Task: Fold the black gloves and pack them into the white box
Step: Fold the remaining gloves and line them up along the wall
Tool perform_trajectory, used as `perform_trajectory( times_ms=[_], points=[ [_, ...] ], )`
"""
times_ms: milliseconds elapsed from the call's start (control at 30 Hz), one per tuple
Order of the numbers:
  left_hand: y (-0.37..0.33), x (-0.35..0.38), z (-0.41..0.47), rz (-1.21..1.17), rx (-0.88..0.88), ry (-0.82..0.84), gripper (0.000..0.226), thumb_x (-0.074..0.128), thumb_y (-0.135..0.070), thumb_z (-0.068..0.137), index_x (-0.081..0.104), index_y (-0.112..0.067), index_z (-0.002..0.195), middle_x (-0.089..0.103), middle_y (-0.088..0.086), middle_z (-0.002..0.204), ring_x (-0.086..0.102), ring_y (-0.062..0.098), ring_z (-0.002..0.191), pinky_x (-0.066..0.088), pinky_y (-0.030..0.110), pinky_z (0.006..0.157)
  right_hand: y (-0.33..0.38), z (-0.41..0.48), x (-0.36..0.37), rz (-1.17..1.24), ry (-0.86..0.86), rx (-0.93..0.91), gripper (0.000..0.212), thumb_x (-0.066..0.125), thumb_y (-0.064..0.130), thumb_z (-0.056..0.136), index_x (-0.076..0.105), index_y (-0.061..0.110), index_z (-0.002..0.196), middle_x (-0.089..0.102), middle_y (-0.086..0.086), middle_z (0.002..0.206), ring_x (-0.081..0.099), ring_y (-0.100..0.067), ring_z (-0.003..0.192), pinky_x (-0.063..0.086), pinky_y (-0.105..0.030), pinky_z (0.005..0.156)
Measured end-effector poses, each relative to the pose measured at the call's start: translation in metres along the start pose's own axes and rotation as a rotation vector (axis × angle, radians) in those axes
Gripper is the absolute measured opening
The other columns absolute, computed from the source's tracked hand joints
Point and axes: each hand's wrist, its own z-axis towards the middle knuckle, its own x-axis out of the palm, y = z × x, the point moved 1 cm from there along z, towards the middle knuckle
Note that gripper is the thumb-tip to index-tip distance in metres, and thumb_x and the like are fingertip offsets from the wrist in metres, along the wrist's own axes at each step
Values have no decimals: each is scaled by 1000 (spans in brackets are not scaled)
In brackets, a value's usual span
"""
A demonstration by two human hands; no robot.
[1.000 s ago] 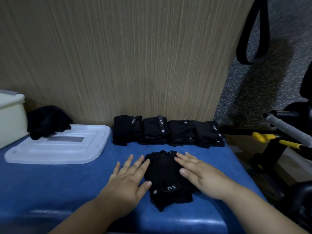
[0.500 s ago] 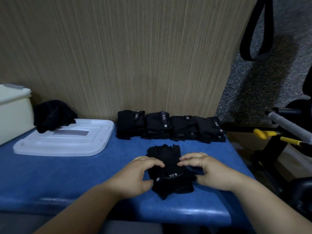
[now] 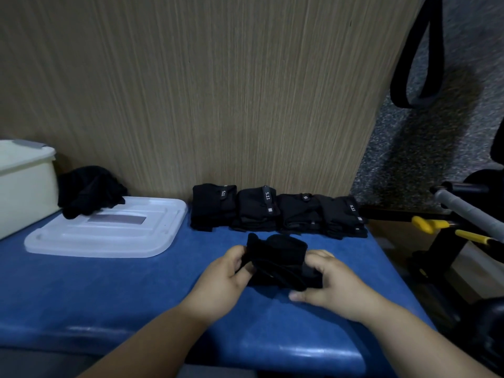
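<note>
Left hand (image 3: pixel 223 279): fingers curled; the black glove bundle (image 3: pixel 278 257) is pinched at its left edge.
Right hand (image 3: pixel 334 285): its right edge is gripped by curled fingers.
Folded gloves (image 3: pixel 272 211): ranged beyond the fingertips.
White box (image 3: pixel 24 184): well left of the fingers.

1. The leftmost glove (image 3: pixel 211 211) in the far row bore "5.11" on its strap.
2. The second glove (image 3: pixel 255 211) read "5.11" too.
3. The rightmost glove (image 3: pixel 345 218) showed "5.11".
4. The third glove (image 3: pixel 297 214) had a tag too blurred to read.
</note>
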Motion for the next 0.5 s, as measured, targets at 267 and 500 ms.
perform_trajectory(
  times_ms=[267, 500],
  points=[
    [-8, 2, 1, 88, -89, -108, 10, 43, -32, 100, 48, -27, 107, 62, -3, 80, 59, 10, 75, 45, 26, 66, 8, 10, 10, 310, -104, 248, 45, 65, 46, 83, 56, 8, 62, 48, 7, 57, 42, -5, 55, 36, -25, 57],
    [-5, 8, 4, 158, -138, -209, 46, 42, -26, 100, 24, -27, 143, 54, -12, 95, 53, 1, 77, 36, 10, 60, 11, 23, 20, -8, -230, 383, 57, 57, 57, 85, 41, 12, 55, 42, 6, 46, 42, -13, 48, 37, -33, 53]
  ],
)
